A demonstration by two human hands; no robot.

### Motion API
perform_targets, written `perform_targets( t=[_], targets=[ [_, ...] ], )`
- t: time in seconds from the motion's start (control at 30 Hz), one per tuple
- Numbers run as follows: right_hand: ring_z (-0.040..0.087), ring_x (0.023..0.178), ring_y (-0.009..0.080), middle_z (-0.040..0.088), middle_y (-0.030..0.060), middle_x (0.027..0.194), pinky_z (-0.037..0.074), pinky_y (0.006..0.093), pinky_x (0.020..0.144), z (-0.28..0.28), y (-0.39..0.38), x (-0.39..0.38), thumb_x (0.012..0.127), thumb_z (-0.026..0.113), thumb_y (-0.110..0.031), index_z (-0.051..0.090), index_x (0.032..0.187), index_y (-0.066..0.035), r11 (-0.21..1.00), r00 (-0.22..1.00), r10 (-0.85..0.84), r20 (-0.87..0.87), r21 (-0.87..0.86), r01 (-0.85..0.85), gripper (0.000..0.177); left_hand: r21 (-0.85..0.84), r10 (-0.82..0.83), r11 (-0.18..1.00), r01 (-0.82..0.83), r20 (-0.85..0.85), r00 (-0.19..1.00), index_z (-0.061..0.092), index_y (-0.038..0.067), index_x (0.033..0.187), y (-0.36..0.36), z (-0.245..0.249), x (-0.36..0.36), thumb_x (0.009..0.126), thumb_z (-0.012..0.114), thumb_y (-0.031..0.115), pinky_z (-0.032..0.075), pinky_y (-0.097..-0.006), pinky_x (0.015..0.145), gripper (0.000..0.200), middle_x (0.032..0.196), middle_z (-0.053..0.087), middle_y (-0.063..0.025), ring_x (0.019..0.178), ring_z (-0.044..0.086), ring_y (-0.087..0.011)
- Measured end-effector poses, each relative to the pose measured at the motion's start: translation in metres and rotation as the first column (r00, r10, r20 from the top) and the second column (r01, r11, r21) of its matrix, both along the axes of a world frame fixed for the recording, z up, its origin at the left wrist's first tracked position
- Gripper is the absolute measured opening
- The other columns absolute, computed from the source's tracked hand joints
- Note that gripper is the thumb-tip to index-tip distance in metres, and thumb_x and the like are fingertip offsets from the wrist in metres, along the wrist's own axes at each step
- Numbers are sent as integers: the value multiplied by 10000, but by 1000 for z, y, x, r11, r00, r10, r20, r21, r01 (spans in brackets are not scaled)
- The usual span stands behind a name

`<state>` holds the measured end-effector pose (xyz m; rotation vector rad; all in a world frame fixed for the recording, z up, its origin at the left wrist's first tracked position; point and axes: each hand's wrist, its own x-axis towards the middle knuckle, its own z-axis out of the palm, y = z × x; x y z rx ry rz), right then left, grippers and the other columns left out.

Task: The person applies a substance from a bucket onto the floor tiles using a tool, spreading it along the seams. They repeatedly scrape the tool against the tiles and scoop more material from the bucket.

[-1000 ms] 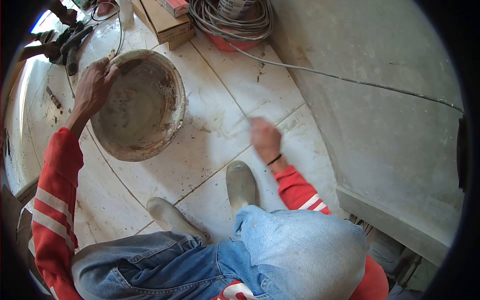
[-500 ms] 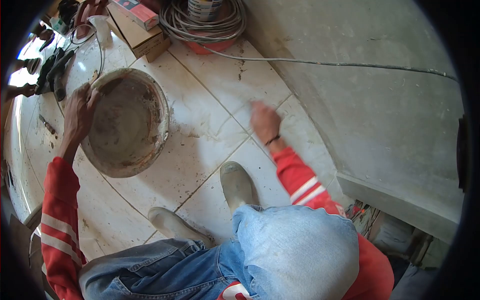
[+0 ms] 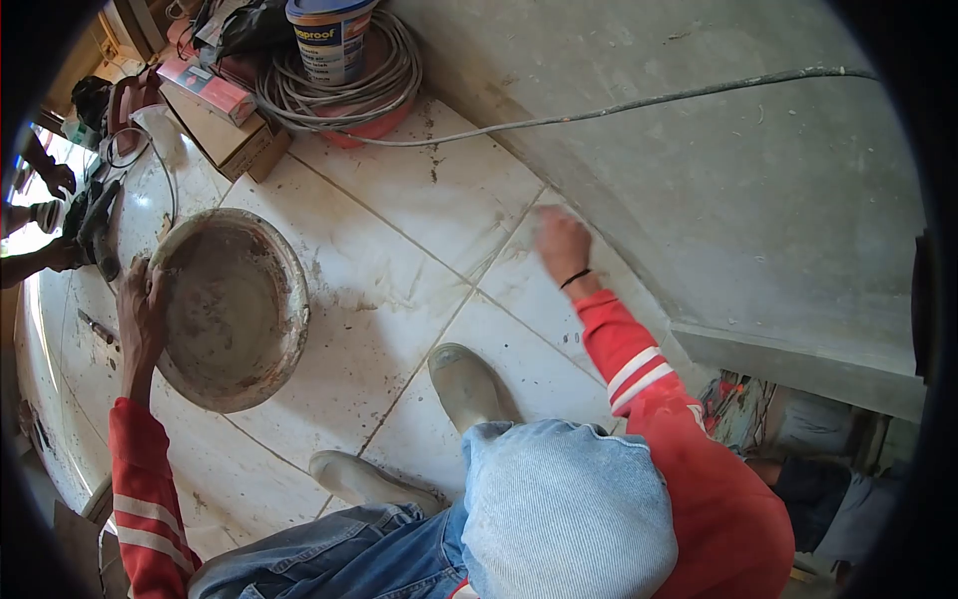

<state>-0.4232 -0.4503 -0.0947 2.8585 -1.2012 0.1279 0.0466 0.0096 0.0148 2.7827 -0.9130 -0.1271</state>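
Observation:
A round, shallow basin (image 3: 222, 317) stands on the tiled floor to my left, its inside coated with greyish residue and its rim crusted. My left hand (image 3: 143, 309) grips the basin's left rim, thumb over the edge. Over the tiles on the right, close to the grey wall, is my right hand (image 3: 562, 245), curled like a fist and slightly blurred. Whether it holds anything small is hidden. It is apart from the basin.
Coiled grey cable (image 3: 404, 65) surrounds a labelled tub (image 3: 329, 45) near the wall (image 3: 649, 120). Cardboard boxes (image 3: 215, 125) stand beside it. A small dark-handled tool (image 3: 96, 325) lies left of the basin. Other people's hands (image 3: 62, 180) reach in at far left.
The view has tilted and shifted, so the basin and boxes sit lower and further left. My right hand has moved toward the wall. My left hand stays on the basin's rim.

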Motion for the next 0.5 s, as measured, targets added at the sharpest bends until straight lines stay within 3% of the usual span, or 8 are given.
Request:
perform_targets(
  t=[0.03,0.07,0.13,0.2,0.3,0.37,0.43,0.5],
  targets=[
    [712,785,357,697,122,852,590,461,682,4,-16,-12,906,574,-81,723,992,-110,996,990,-7,144,-86,20,174,-22,12,1000,-12,-10,1000,517,-38,1462,1,1,-4,1062,513,422,370,-444,1160,609,1438,553,-259,1363,500,-394],
    [712,785,357,697,122,852,590,461,682,-5,-11,-17,906,574,-81,723,992,-110,996,990,0,142,-91,14,174,-28,18,999,-18,-12,1000,517,-38,1462,2,-1,-3,1062,513,422,370,-444,1160,609,1438,553,-259,1363,500,-394],
    [710,800,369,699,126,859,586,476,695,-34,20,-31,898,562,-74,728,978,-111,999,994,-38,-103,2,39,187,-80,-8,997,1,-84,996,518,-39,1465,6,-4,7,1054,524,417,367,-438,1164,614,1441,552,-265,1366,501,-394],
    [708,810,369,724,136,917,583,483,702,-15,79,-33,887,555,-76,748,1036,-130,945,962,263,78,181,-273,250,-75,30,997,-35,-76,997,524,-42,1458,10,-8,10,1053,526,415,371,-438,1159,611,1426,561,-270,1355,511,-395],
    [706,816,370,736,140,951,582,491,712,1,91,-23,863,551,-65,758,1064,-139,881,938,279,205,333,-335,298,-50,54,997,-57,-69,996,532,-48,1446,2,-3,11,1050,532,417,382,-439,1145,611,1394,577,-279,1333,528,-397],
    [711,875,369,738,157,938,583,482,789,16,41,3,855,540,-35,767,1018,-115,892,915,311,258,253,-375,291,-22,66,997,-68,-84,994,534,-51,1442,4,-3,12,1048,536,422,389,-441,1135,615,1379,584,-283,1321,536,-398],
    [706,954,365,749,168,1015,580,457,831,11,-20,23,805,548,8,774,1055,-101,847,803,442,400,109,-521,355,-40,2,999,-1,17,1000,537,-54,1432,9,-12,14,1046,544,436,400,-443,1118,624,1360,592,-277,1307,543,-397],
    [703,971,363,751,159,1028,575,450,853,13,-53,36,782,562,16,774,1068,-103,789,793,535,292,162,-592,375,-56,-11,998,14,47,999,540,-49,1429,11,-20,21,1045,546,439,403,-440,1115,621,1359,593,-275,1308,543,-396]
  ],
)
